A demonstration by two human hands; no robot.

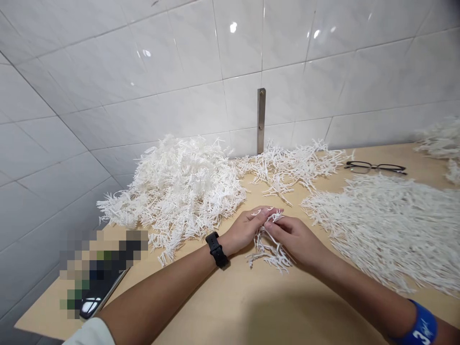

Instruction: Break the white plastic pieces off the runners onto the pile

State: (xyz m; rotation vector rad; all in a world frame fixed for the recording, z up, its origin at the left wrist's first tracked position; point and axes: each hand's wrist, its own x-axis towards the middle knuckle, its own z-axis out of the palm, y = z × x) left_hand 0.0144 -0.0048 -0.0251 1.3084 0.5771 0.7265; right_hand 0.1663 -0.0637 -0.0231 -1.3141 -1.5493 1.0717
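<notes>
My left hand (247,227) and my right hand (293,235) meet at the middle of the table, fingers pinched round white branching plastic strands (275,217). Thumb and fingertips of both hands press on this bunch. Just below, more white strands (271,254) lie or hang between my wrists; whether they join the held ones I cannot tell. Beyond my left hand rises a tall heap of tangled white strands (187,182). To the right of my right hand spreads a flatter, more aligned pile of strands (391,225).
A smaller scatter of strands (298,165) lies by the tiled wall (172,62), under a metal strip (261,120). Black-framed glasses (375,167) rest behind the right pile. A phone (95,299), partly blurred out, lies at the left on the wooden table (215,306).
</notes>
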